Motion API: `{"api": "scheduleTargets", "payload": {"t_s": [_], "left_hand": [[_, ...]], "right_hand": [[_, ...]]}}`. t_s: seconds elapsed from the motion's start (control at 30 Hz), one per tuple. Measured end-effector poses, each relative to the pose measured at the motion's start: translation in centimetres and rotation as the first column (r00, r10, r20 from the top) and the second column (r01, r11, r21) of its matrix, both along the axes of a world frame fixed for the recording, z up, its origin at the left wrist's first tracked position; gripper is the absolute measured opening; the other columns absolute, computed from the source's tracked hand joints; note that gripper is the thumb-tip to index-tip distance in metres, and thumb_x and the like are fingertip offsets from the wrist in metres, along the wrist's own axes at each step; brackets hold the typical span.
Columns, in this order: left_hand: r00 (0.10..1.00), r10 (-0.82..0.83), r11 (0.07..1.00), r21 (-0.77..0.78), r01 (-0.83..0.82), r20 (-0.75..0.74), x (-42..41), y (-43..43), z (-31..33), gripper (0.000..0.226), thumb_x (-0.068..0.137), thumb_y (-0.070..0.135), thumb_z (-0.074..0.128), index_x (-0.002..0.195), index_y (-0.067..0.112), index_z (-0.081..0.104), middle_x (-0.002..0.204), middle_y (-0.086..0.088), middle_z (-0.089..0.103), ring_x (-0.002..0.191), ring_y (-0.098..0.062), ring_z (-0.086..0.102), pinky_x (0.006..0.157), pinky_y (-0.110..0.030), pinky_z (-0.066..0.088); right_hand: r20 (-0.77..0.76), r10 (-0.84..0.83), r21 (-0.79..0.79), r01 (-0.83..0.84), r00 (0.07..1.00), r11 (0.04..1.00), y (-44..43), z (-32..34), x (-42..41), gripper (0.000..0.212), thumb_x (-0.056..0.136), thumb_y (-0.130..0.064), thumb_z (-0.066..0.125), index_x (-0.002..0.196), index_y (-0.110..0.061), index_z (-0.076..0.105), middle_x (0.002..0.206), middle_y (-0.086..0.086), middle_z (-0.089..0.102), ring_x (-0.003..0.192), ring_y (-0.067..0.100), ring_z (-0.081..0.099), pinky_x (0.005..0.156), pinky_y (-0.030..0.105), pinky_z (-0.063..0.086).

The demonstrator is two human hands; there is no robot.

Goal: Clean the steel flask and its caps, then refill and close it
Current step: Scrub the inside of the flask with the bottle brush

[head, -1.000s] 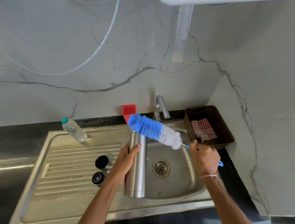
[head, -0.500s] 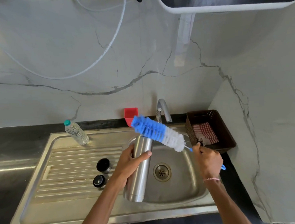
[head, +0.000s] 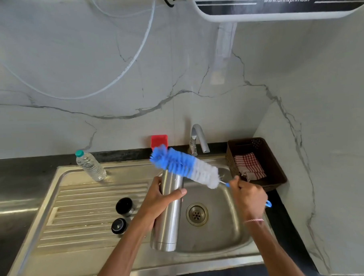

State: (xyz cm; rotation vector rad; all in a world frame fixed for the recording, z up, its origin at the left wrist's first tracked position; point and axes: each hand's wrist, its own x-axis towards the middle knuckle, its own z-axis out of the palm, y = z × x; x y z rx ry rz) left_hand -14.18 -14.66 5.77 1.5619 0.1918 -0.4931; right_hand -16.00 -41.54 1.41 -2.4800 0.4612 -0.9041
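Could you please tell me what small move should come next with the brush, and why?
Probably swing the brush upright and feed its blue tip into the flask. The left hand grips the flask, while the right hand holds the brush slanted across its top, bristles all outside.

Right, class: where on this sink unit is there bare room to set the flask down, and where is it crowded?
Bare: the ribbed steel draining board between the clear plastic bottle and the front rim, left of the two black round caps; also the basin floor around the drain. Crowded: around the caps by the left hand, and the brown basket.
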Motion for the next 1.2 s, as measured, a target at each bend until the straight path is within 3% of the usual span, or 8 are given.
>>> {"api": "scheduleTargets", "payload": {"t_s": [0.17,0.3,0.4,0.6,0.73,0.87,1.07,1.2], "left_hand": [[0.994,-0.017,0.997,0.077,0.008,0.111,-0.1,-1.2,0.0,0.052,0.076,0.035,0.090,0.121,0.034,0.065,0.105,0.012,0.077,0.097,-0.012,0.075,0.087,-0.037,0.058],[0.994,0.062,0.997,0.033,-0.066,0.088,-0.1,0.7,0.1,0.026,0.084,0.033,0.085,0.108,0.027,0.075,0.094,-0.002,0.079,0.088,-0.028,0.076,0.077,-0.042,0.061],[0.997,0.064,0.998,-0.029,-0.063,0.046,-0.4,1.3,0.2,0.021,0.096,0.031,0.071,0.114,0.021,0.069,0.096,-0.013,0.080,0.085,-0.034,0.075,0.075,-0.046,0.061],[0.990,-0.084,0.992,0.104,0.073,0.111,-0.4,-0.6,0.1,0.057,0.066,0.041,0.091,0.114,0.026,0.064,0.096,-0.002,0.077,0.088,-0.020,0.076,0.074,-0.031,0.057],[0.990,-0.057,0.995,0.090,0.046,0.125,-0.1,0.1,0.1,0.054,0.071,0.033,0.091,0.117,0.027,0.063,0.098,-0.002,0.078,0.090,-0.019,0.076,0.083,-0.040,0.059],[0.996,0.001,1.000,0.001,-0.001,0.090,-0.3,1.5,-0.1,0.060,0.074,0.031,0.090,0.123,0.023,0.055,0.103,-0.007,0.079,0.099,-0.027,0.076,0.095,-0.055,0.057],[0.996,-0.024,0.999,0.043,0.020,0.081,-0.6,-0.7,-0.6,0.062,0.065,0.041,0.093,0.119,0.038,0.063,0.104,0.005,0.077,0.095,-0.018,0.076,0.087,-0.044,0.061],[0.992,-0.006,0.997,0.074,-0.004,0.127,-0.5,-0.3,-0.3,0.044,0.077,0.024,0.090,0.115,0.035,0.069,0.096,0.007,0.078,0.090,-0.018,0.075,0.082,-0.039,0.061]], "right_hand": [[-0.005,0.078,-0.030,-0.078,0.997,0.997,3.7,0.5,2.2,0.052,0.090,-0.029,0.056,0.040,-0.015,0.048,0.039,-0.012,0.030,0.029,0.013,0.028,0.041,0.016,0.022],[-0.008,0.037,-0.029,-0.037,0.999,0.999,0.3,-0.8,0.9,0.055,0.091,-0.031,0.052,0.039,-0.011,0.049,0.037,-0.007,0.033,0.030,0.016,0.031,0.045,0.018,0.024],[-0.028,-0.035,0.054,0.036,0.999,0.998,-0.8,-1.2,-0.1,0.055,0.088,-0.036,0.049,0.039,-0.010,0.047,0.038,-0.008,0.028,0.031,0.019,0.031,0.047,0.021,0.026],[0.035,0.061,-0.044,-0.059,0.998,0.997,3.8,1.2,2.3,0.053,0.089,-0.029,0.055,0.039,-0.016,0.045,0.036,-0.006,0.032,0.027,0.016,0.031,0.041,0.015,0.023],[0.024,0.059,-0.085,-0.057,0.998,0.995,2.8,1.4,1.9,0.053,0.090,-0.030,0.055,0.040,-0.015,0.048,0.039,-0.009,0.030,0.030,0.015,0.029,0.042,0.017,0.023],[0.001,-0.054,0.008,0.054,0.999,0.999,-0.6,0.0,-0.1,0.057,0.089,-0.036,0.049,0.038,-0.010,0.048,0.036,-0.005,0.031,0.031,0.019,0.030,0.047,0.021,0.025],[0.051,0.064,-0.081,-0.060,0.997,0.995,3.4,1.6,1.7,0.052,0.091,-0.028,0.055,0.041,-0.015,0.051,0.036,-0.007,0.036,0.028,0.013,0.029,0.041,0.014,0.020],[0.030,0.065,-0.126,-0.061,0.997,0.990,2.9,1.5,1.7,0.052,0.092,-0.028,0.056,0.041,-0.015,0.049,0.036,-0.007,0.036,0.028,0.015,0.030,0.039,0.016,0.023]]}}
